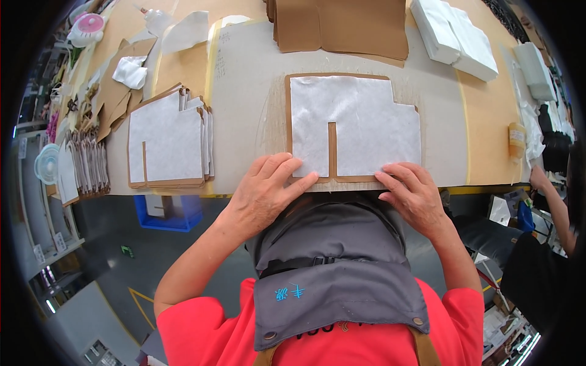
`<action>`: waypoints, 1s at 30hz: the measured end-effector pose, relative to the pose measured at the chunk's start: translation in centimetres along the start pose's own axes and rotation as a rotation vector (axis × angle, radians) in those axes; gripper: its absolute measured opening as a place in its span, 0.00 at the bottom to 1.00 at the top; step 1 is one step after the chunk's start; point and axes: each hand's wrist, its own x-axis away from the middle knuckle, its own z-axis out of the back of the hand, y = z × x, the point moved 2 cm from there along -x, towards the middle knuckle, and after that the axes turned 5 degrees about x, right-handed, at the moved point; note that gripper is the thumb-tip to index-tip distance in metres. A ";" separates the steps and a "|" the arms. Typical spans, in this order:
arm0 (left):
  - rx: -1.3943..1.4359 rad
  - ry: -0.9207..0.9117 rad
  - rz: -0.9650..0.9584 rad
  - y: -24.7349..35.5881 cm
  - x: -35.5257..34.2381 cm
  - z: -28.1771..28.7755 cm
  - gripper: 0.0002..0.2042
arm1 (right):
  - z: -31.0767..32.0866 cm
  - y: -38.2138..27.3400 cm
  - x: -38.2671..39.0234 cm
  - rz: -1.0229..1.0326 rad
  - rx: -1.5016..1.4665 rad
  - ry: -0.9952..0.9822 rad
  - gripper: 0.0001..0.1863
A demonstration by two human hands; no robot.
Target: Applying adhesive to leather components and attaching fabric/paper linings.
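Observation:
A brown cut panel with a white fabric layer on top lies before me at the table's front; it has a notched upper right corner and a narrow brown slot from the lower edge. My left hand rests at its lower left, fingers slightly apart, thumb and fingertips on the edge. My right hand is at its lower right, fingers bent and apart, fingertips on the edge. A stack of similar white-faced brown panels lies to the left.
Brown sheets lie beyond; white stacks at back right. An orange-labelled bottle stands right. More upright pieces and a small fan are left. A blue crate is below. Another person's arm is at far right.

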 end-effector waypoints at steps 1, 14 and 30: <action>0.002 -0.002 0.001 0.1 -0.1 0.1 0.26 | 0.1 -0.2 -0.2 0.003 0.015 0.023 0.24; 0.057 -0.005 -0.004 0.0 -0.9 -0.2 0.24 | -0.9 -0.2 -1.4 0.052 -0.022 -0.011 0.23; -0.044 0.210 0.184 -3.4 -11.3 -3.6 0.26 | -3.9 2.1 -12.3 -0.167 0.065 0.012 0.44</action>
